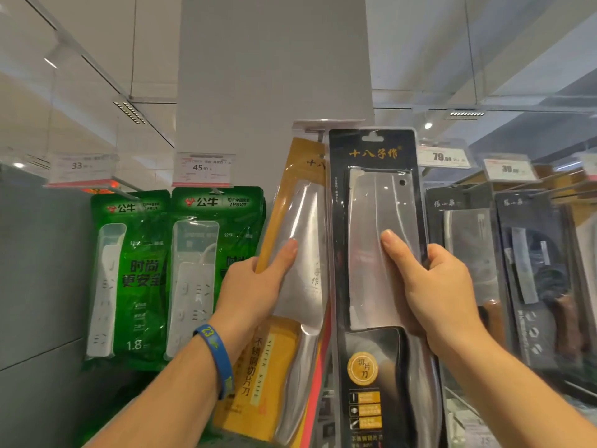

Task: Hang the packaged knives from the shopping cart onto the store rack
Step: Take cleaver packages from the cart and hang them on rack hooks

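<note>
Two packaged knives, both up at the rack hook (318, 134). First, yellow pack (292, 176): pinched at its left edge by left hand (258, 286), thumb across the blister; top at the hook, hung or not unclear. Second, black pack (371, 150): clamped by right hand (433, 286), thumb on the blade window; hole beside the hook, apparently unthreaded. Likely hazards: hole missing the hook; yellow pack crowding it; early release, heavy pack dropping.

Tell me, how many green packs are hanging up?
2. One green power strip pack hangs at the far left, the other just right of it. More may hang hidden behind them.
</note>
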Motion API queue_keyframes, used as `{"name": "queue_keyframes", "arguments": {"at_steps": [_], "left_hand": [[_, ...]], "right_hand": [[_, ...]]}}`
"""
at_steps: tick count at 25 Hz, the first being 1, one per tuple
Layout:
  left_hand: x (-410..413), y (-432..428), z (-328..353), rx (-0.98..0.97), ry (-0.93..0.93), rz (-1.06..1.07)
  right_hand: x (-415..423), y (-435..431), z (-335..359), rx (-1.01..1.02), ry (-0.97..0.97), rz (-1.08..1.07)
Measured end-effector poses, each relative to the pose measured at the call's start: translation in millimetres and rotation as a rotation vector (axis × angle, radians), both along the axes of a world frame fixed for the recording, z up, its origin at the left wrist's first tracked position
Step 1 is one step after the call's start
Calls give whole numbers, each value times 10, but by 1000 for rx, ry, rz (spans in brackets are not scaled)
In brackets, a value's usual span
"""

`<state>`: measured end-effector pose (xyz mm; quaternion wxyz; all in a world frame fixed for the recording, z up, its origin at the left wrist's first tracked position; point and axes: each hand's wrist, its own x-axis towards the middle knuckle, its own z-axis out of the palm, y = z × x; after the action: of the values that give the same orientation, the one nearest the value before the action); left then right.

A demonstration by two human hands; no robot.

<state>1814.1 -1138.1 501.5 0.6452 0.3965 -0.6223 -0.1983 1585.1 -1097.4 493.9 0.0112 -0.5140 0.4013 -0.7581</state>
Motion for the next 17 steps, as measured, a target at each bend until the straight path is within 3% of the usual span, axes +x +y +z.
{"name": "queue_keyframes", "arguments": {"at_steps": [6,10,17], "left_hand": [[-17,-274,-143,188,158,-83],[-106,-518,-221,200,64,83],[-330,-959,-220,509,145,-55]], "right_hand": [[-95,35,-79,7,63,-15],[-82,6,-122,41,81,-8],[149,-111,-203,78,70,49]]}}
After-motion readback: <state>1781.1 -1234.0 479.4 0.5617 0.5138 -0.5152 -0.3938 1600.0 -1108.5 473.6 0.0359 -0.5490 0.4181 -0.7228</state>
